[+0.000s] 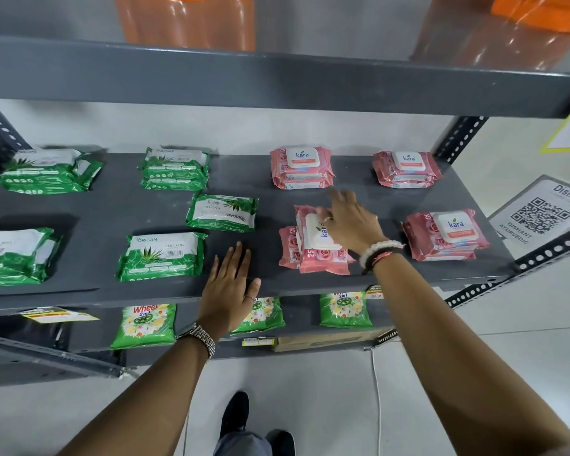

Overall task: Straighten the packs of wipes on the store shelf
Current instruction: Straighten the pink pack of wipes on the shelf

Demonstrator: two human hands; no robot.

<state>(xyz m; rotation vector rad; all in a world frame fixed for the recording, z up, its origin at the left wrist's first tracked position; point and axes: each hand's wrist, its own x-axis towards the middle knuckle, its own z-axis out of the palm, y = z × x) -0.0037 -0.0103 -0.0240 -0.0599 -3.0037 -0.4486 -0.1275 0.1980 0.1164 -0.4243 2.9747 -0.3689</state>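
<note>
Pink stack (313, 245): lying near centre-right on the shelf (270, 195), its top pack turned sideways across the pack beneath.
Right hand (349, 222): resting on that top pack's far right edge, fingers spread and loosely curled over it, not clenching.
Left hand (229, 284): lying flat and released on bare shelf, near edge, holding nothing.
Green pack (222, 212): sitting skewed between the rows, left of the pink stack, apart from the neat stacks.
Handling: these are probably behaving as light, soft, slippery film pouches; only the white lid (321, 232) is looking stiff.
Hold: pinching the short edges or pressing the lid is likely turning it best; packs may be sliding off each other.
</note>
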